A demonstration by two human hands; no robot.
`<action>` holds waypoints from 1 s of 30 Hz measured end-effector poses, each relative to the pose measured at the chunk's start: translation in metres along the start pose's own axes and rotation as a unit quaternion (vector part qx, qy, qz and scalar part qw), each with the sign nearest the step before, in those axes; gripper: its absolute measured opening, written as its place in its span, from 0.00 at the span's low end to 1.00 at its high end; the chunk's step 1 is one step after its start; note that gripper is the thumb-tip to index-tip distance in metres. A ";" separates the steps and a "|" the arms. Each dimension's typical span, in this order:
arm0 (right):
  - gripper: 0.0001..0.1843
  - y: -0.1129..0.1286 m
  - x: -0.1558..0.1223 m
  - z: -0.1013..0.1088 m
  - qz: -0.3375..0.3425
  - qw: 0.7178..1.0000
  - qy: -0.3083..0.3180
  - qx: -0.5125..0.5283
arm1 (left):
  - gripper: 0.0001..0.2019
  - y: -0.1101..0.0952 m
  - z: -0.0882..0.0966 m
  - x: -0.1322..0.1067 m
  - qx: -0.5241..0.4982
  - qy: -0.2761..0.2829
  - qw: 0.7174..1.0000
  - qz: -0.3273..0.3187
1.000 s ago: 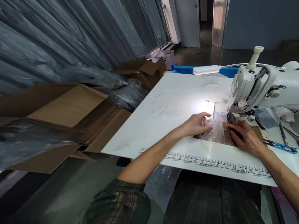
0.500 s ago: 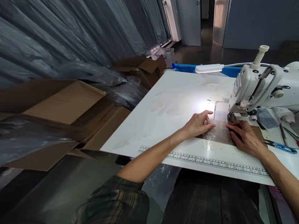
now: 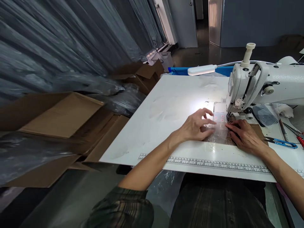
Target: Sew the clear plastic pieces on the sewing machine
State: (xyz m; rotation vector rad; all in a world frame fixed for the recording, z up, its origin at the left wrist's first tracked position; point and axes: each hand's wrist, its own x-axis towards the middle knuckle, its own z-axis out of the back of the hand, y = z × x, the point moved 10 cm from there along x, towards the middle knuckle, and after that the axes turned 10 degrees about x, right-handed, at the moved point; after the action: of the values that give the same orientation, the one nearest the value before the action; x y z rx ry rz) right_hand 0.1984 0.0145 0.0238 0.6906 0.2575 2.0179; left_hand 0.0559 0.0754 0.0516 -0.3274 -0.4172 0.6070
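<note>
A clear plastic sheet [image 3: 219,131] with small reddish marks lies flat on the white sewing table, its far part beside the presser foot [image 3: 229,117] of a white sewing machine [image 3: 239,84]. Brown material [image 3: 257,128] shows beneath and beside it. My left hand [image 3: 198,125] hovers at the sheet's left edge, its fingers apart and slightly blurred; whether the fingertips touch the plastic is unclear. Just in front of the presser foot, my right hand [image 3: 244,136] presses bent fingers onto the sheet's right edge, index and thumb close together.
Blue-handled thread snips [image 3: 282,142] lie right of my right hand, near red-handled scissors [image 3: 300,141]. A printed ruler [image 3: 204,163] runs along the table's front edge. A lamp [image 3: 201,69] shines on the tabletop [image 3: 173,98]. Open cardboard boxes [image 3: 61,114] with plastic stand at left.
My left hand has lifted slightly off the plastic and its fingers have spread. My right hand keeps its place by the presser foot. The camera view has shifted a little to the right.
</note>
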 end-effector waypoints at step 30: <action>0.24 -0.017 0.007 0.008 -0.036 0.999 0.031 0.020 | 0.05 -0.018 -0.022 -0.008 -0.159 0.135 0.976 -0.068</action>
State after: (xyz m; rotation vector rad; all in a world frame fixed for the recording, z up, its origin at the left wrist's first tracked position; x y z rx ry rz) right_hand 0.2123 0.0289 0.0256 0.6369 0.3559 1.9719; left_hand 0.0687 0.0523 0.0382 -0.6733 -0.2705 0.3532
